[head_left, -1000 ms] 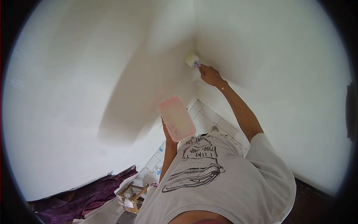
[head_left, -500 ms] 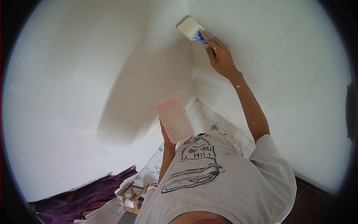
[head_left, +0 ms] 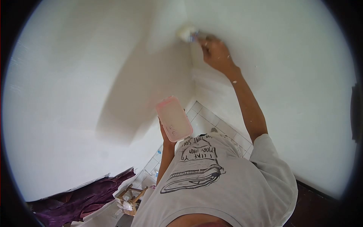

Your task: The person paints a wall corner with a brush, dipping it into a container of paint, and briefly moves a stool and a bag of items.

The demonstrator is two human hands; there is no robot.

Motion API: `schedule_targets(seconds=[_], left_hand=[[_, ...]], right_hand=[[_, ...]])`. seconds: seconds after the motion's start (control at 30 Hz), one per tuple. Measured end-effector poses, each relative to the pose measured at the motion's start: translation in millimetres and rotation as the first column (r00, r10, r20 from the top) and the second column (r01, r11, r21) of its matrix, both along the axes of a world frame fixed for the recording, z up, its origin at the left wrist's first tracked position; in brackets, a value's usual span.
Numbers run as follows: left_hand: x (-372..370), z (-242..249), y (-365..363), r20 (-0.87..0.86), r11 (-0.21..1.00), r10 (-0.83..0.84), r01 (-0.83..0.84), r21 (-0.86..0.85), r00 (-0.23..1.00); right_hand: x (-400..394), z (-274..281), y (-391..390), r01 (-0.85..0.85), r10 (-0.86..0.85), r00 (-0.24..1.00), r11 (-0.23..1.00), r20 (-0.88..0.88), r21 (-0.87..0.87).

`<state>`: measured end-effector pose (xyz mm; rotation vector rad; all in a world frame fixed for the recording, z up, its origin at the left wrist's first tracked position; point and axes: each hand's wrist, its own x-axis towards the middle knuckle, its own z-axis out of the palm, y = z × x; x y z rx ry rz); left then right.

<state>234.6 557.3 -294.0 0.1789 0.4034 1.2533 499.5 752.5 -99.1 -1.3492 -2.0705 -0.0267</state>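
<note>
A wide paintbrush (head_left: 188, 34), blurred by motion, has pale bristles and a blue handle. Its bristles are at the wall corner, near the top of the view. My right hand (head_left: 216, 53) is closed around the handle, with specks of white paint on the skin. Lower down, my left hand (head_left: 163, 130) holds a pink-rimmed rectangular tub (head_left: 174, 119) from beneath and beside it. Pale liquid or coating shows inside the tub. Most of the left fingers are hidden behind it.
Two pale walls (head_left: 295, 94) meet at a corner above a tiled floor (head_left: 208, 114). At the lower left lie a purple cloth (head_left: 83, 196) and a small wooden stool (head_left: 129, 198) with things on it. A dark red surface (head_left: 314, 208) shows at the lower right.
My right hand and the brush have shifted left and slightly down, and the brush is now blurred. The tub and the whole scene sit slightly further left in view.
</note>
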Motion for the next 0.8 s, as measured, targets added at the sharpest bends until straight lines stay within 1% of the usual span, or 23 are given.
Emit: schedule_targets(seconds=[0.03,0.07,0.1,0.17,0.2,0.23,0.27,0.3,0.33,0.37,0.4,0.43,0.47,0.53,0.6,0.63,0.67,0.7,0.73,0.8], left_hand=[[2.3,0.1,0.8,0.003,1.0,0.004,-0.004,0.001,1.0],[4.2,0.7,1.7,-0.015,1.0,0.005,-0.005,0.0,1.0],[5.2,1.3,3.0,-0.035,1.0,0.007,-0.007,0.001,0.999],[5.9,-2.2,3.9,-0.036,1.0,0.018,-0.018,0.001,0.999],[5.3,-3.2,5.7,-0.036,1.0,0.024,-0.024,0.001,0.999],[5.8,-0.3,6.7,-0.039,1.0,0.022,-0.021,0.007,0.999],[7.7,4.4,5.6,-0.066,0.999,0.038,-0.037,0.028,0.997],[8.9,7.9,6.4,-0.092,0.997,0.057,-0.053,0.051,0.994],[8.2,8.9,6.8,-0.091,0.997,0.058,-0.053,0.055,0.994],[6.9,9.5,7.0,-0.095,0.997,0.078,-0.075,0.034,0.992],[7.8,10.4,5.9,-0.098,0.995,0.099,-0.098,0.01,0.99],[8.6,10.9,2.0,-0.098,0.995,0.1,-0.1,0.004,0.99],[8.7,12.1,1.9,-0.125,0.993,0.114,-0.115,-0.005,0.986],[10.1,12.3,10.6,-0.145,0.991,0.133,-0.135,-0.005,0.981],[4.9,6.2,8.7,-0.029,0.999,0.003,-0.002,0.04,1.0],[6.4,5.4,7.0,-0.027,0.999,0.006,-0.005,0.04,1.0],[7.9,5.6,8.7,-0.059,0.999,0.026,-0.025,0.029,0.998],[9.8,6.9,13.3,-0.09,0.999,0.045,-0.044,0.021,0.995],[12.1,7.6,16.7,-0.088,0.999,0.047,-0.045,0.027,0.995],[14.4,7.2,18.9,-0.124,0.998,0.039,-0.034,0.044,0.991]], right_hand=[[-0.3,31.8,-5.7,-0.006,0.023,0.974,0.997,-0.225,0.075],[-2.2,46.2,-7.5,0.005,0.062,0.897,0.989,-0.437,0.149],[-5.8,41.8,-2.6,0.001,0.066,0.897,0.988,-0.436,0.152],[-17.8,7.1,13.9,0.032,0.041,0.929,0.981,-0.368,0.19],[-28.6,-36.9,24.7,-0.002,0.08,0.908,0.983,-0.41,0.185],[-35.3,-81.8,25.4,-0.006,0.069,0.906,0.989,-0.418,0.15],[-37.1,-120.5,18.7,-0.01,0.057,0.904,0.994,-0.424,0.111],[-33.3,-148.9,10.1,-0.02,0.005,0.94,0.999,-0.342,-0.04],[-25.5,-165.6,3.8,-0.015,-0.034,0.967,0.981,-0.251,-0.192],[-15.8,-169.6,5.7,-0.017,-0.032,0.968,0.982,-0.25,-0.19],[-7.3,-165.7,6.2,-0.088,0.063,0.994,0.944,-0.088,-0.319],[-3.8,-164.0,4.9,-0.13,0.177,0.982,0.879,0.06,-0.458],[-4.0,-160.8,9.4,-0.128,0.174,0.983,0.879,0.059,-0.46],[-9.6,-86.9,15.4,-0.056,0.064,0.998,0.965,0.022,-0.258],[-1.3,-26.3,18.4,-0.054,0.055,0.998,0.992,0.013,-0.113],[0.7,0.6,10.7,-0.056,0.058,0.998,0.992,0.015,-0.114],[1.8,26.4,1.3,-0.037,0.034,0.988,0.999,-0.151,-0.018],[1.2,39.8,-2.6,-0.003,0.027,0.949,0.997,-0.315,0.076],[-2.3,40.6,-1.5,-0.004,0.029,0.949,0.997,-0.314,0.083],[-12.1,29.5,2.2,0.014,0.06,0.891,0.987,-0.449,0.16]])
